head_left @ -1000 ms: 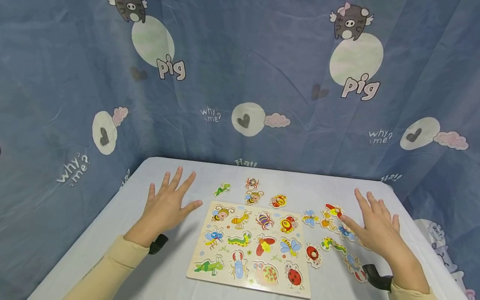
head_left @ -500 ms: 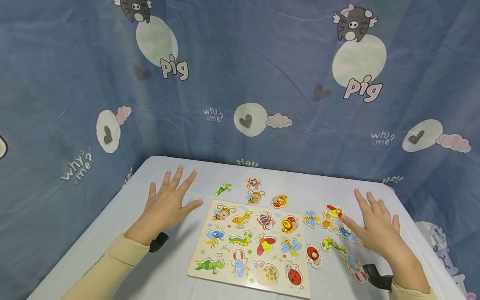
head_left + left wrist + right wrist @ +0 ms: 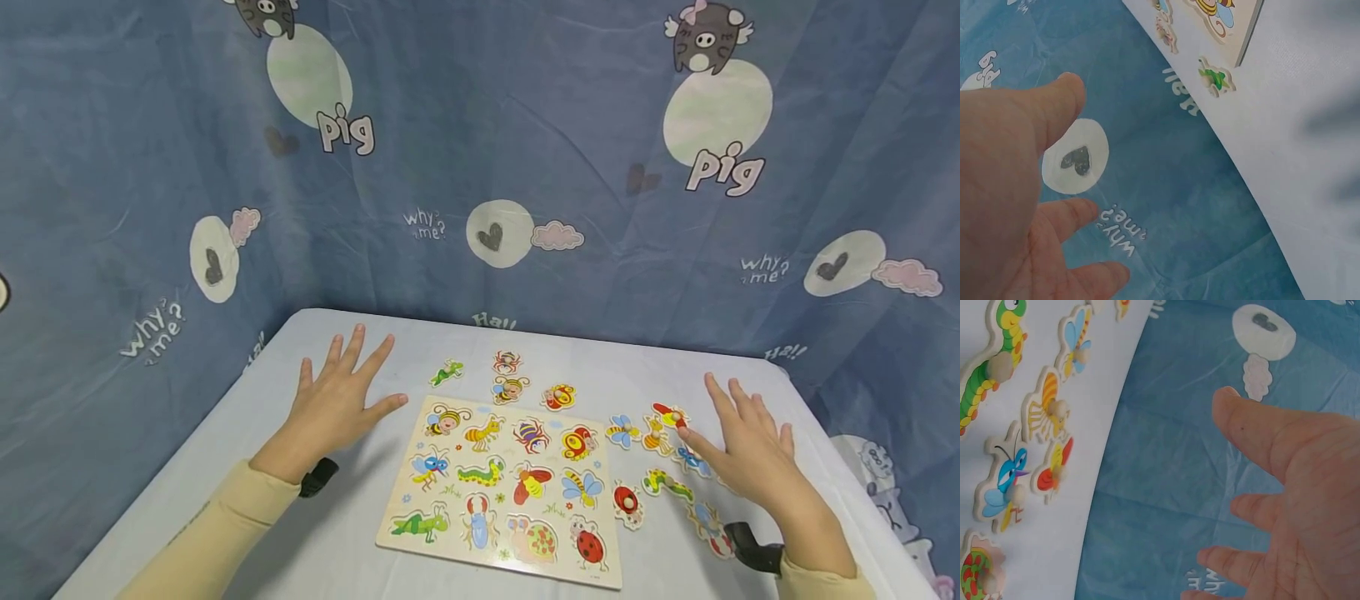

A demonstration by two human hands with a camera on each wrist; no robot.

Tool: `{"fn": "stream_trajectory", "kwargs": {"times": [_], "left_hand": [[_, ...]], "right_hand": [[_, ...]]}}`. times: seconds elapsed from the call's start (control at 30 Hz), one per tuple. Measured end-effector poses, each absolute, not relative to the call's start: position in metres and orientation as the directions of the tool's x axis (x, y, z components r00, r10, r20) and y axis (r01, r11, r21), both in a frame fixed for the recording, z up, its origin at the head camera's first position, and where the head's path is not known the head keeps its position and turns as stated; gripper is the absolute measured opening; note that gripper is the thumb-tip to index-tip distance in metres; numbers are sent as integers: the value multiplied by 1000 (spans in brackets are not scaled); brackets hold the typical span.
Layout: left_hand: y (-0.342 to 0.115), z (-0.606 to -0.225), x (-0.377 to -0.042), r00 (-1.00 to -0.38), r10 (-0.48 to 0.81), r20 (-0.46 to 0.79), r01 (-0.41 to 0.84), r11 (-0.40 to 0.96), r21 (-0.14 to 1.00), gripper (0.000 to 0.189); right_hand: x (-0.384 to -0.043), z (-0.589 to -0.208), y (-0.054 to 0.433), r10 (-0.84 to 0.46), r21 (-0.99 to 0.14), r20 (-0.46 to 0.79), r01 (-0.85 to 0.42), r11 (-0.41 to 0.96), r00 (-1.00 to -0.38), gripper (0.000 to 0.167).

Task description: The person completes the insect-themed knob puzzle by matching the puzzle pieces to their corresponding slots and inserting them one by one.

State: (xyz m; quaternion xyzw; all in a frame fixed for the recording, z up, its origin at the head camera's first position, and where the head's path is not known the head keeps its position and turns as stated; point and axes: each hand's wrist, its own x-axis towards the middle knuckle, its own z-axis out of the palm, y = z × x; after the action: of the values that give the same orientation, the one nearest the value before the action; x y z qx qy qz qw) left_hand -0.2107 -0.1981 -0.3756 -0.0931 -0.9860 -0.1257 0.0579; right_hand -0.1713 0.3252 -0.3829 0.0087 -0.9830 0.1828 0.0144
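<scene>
My left hand (image 3: 330, 408) hovers over the table's left side with its fingers spread, holding nothing. On the right, my right hand (image 3: 750, 450) is raised in the same spread way above some loose pieces, also holding nothing. Between them lies a wooden insect puzzle board (image 3: 450, 496) with pictured recesses. Right of the board are a ladybug piece (image 3: 627, 505), a caterpillar piece (image 3: 667, 485) and a stag beetle piece (image 3: 707, 525). The right wrist view shows a snail piece (image 3: 979, 572) and a blue mosquito piece (image 3: 1007, 478), each with a small knob.
Behind the board lie a grasshopper piece (image 3: 447, 373), a spider piece (image 3: 507, 361), a bee piece (image 3: 510, 389) and a butterfly piece (image 3: 558, 397). The white-covered table (image 3: 345, 533) ends at a blue printed curtain (image 3: 420, 100).
Both hands keep their spread pose nearly in place. The head view has shifted slightly; the pieces and board stay where they were.
</scene>
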Motion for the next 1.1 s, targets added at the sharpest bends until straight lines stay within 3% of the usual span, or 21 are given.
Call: {"fn": "stream_trajectory", "kwargs": {"times": [0.73, 1.1], "left_hand": [[-209, -399, -196, -952, 281, 123, 306, 903, 303, 90], [-222, -429, -189, -887, 457, -67, 376, 799, 469, 104]], "right_hand": [[-192, -384, 307, -133, -336, 6, -127, 933, -991, 98], [-212, -391, 285, -253, -427, 37, -244, 871, -967, 79]]}}
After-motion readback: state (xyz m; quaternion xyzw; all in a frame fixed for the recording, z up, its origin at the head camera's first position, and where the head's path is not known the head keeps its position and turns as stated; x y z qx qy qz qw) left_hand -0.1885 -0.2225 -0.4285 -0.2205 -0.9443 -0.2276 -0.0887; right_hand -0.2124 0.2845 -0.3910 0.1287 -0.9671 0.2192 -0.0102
